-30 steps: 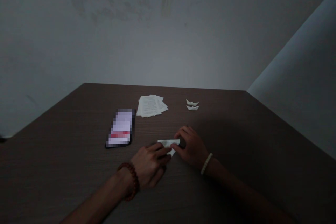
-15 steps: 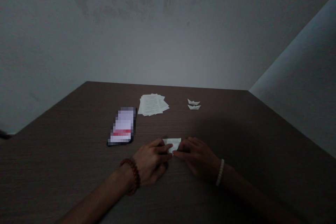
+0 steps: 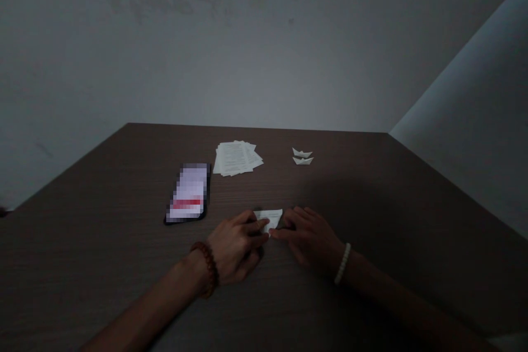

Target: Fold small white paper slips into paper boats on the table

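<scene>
A small piece of folded paper (image 3: 272,217), white with printed lines, lies on the table between my two hands, its lower end narrowing to a point. My left hand (image 3: 237,247), with a brown bead bracelet at the wrist, holds the paper down with its fingertips from the left. On the other side my right hand (image 3: 311,236), wearing a pale bead bracelet, has its fingers curled, and one digit presses the paper's lower tip. The hands cover parts of the paper's sides.
A fanned stack of printed paper sheets (image 3: 236,158) lies beyond my hands. Farther right are two small paper boats (image 3: 303,161). A phone (image 3: 188,192) with a blurred lit screen lies to the left. The dark wooden table (image 3: 124,187) meets a wall (image 3: 247,71) behind.
The camera view has tilted slightly, so everything sits a little higher in the picture. Both hands stay on the folded paper, with the right fingers slightly off its upper right corner.
</scene>
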Available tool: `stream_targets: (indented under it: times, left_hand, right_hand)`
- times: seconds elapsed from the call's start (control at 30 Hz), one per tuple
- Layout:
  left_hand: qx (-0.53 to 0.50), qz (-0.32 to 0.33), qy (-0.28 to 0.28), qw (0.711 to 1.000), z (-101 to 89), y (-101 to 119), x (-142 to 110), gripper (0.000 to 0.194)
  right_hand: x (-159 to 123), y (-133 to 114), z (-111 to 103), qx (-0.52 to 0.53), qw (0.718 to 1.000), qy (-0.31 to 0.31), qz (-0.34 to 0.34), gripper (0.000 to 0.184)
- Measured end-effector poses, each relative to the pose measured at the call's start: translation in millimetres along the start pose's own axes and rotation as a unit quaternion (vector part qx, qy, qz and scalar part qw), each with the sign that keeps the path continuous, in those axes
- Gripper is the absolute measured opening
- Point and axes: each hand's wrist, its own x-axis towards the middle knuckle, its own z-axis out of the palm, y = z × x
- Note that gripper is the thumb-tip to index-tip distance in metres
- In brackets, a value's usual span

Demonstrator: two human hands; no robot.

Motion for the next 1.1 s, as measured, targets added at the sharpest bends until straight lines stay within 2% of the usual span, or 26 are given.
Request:
stream_targets:
  times: [0.4, 0.5, 0.6, 0.8, 1.1]
  left_hand:
    - [-0.005, -0.008, 0.013, 1.0, 3.0, -0.2, -2.3, 0.032]
    - [-0.006, -0.007, 0.01, 1.0, 2.3, 0.5, -1.7, 0.03]
    - [-0.008, -0.01, 0.009, 1.0, 1.1, 0.8, -1.3, 0.031]
    - [-0.016, -0.005, 0.018, 1.0, 0.5, 0.3, -1.7, 0.03]
    - [-0.047, 0.015, 0.025, 0.998, 2.3, -4.3, -3.2, 0.025]
  right_hand:
    - [-8.2, 7.8, 8.7, -0.005, 0.994, 0.051, 0.096, 0.031]
    - [-8.4, 8.6, 7.7, -0.012, 0.994, 0.052, 0.099, 0.029]
    - [-8.1, 7.8, 4.7, -0.022, 0.996, 0.052, 0.07, 0.029]
    - [-4.0, 6.5, 1.6, -0.014, 0.997, -0.007, -0.074, 0.041]
    - [-2.9, 10.4, 4.6, -0.022, 0.996, -0.01, -0.085, 0.047]
